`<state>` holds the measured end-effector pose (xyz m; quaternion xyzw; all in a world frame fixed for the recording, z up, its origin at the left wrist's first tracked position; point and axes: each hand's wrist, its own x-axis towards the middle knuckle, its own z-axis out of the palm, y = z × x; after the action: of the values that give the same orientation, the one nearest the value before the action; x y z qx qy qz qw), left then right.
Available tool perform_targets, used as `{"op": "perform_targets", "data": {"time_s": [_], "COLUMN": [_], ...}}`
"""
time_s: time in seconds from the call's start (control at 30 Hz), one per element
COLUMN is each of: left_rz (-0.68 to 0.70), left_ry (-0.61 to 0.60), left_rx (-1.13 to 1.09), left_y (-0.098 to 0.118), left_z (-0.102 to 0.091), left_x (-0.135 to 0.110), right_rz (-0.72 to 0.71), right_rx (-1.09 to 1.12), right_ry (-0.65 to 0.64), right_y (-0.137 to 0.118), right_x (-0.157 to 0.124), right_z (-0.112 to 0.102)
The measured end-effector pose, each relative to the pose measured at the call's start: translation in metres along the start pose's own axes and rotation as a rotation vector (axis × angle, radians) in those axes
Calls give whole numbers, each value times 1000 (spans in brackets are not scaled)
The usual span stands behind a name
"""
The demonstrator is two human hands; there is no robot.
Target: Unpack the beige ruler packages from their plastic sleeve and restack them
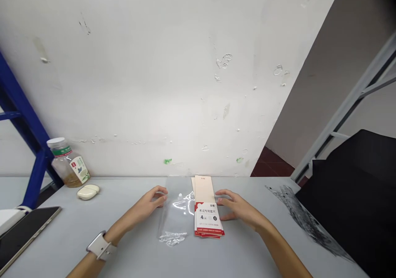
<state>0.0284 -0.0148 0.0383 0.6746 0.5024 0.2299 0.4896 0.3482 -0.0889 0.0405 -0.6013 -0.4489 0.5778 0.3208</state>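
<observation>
My left hand (153,201) rests open on the table, its fingertips at the left edge of a flat clear plastic bag (176,214). The bag's near end is crumpled. To its right lies a small stack of red-and-cream exam ruler set packets (206,218), overlapping the bag's right edge. My right hand (235,208) is open, its fingertips touching or almost touching the stack's right side. Neither hand holds anything. A white watch (100,246) circles my left wrist.
A glass jar with a white lid (66,164) and a white earbud case (88,192) stand at the table's far left. A dark tablet (27,236) lies at the near left. A blue metal frame (27,133) rises left, a black object (349,195) right.
</observation>
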Motion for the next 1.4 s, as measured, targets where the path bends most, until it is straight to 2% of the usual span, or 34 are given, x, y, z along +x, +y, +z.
{"op": "perform_targets", "data": {"time_s": [0.17, 0.23, 0.3, 0.37, 0.43, 0.57, 0.67, 0.97, 1.07, 1.13, 1.23, 1.4], "left_rz": [11, 19, 32, 46, 59, 72, 77, 98, 205, 327, 495, 532], "left_ry": [12, 22, 30, 32, 27, 28, 32, 44, 121, 161, 115, 34], "left_rx": [0, -5, -8, -9, -10, -10, -18, 32, 188, 356, 555, 663], "left_y": [-1, -3, -5, -6, -8, -12, -13, -18, -20, -19, -19, -25], "left_z": [0, 1, 3, 4, 4, 5, 5, 5, 10, 16, 29, 43], "left_x": [1, 3, 4, 6, 7, 9, 9, 12, 9, 5, -3, -7], "right_rz": [17, -41, -140, -205, -234, -358, -392, -349, -376, -486, -626, -509], "right_rx": [-26, -80, -224, -452, -650, -861, -901, -936, -919, -930, -973, -952], "right_ry": [22, 64, 177, 315, 371, 363, 348, 326, 267, 198, 137, 104], "right_y": [2, 6, 11, 16, 20, 30, 35, 33, 31, 30, 28, 30], "right_x": [2, 6, 10, 12, 11, 7, 6, 1, 1, 4, 10, 16], "right_z": [-2, 0, 8, 25, 48, 92, 104, 93, 87, 81, 70, 59]}}
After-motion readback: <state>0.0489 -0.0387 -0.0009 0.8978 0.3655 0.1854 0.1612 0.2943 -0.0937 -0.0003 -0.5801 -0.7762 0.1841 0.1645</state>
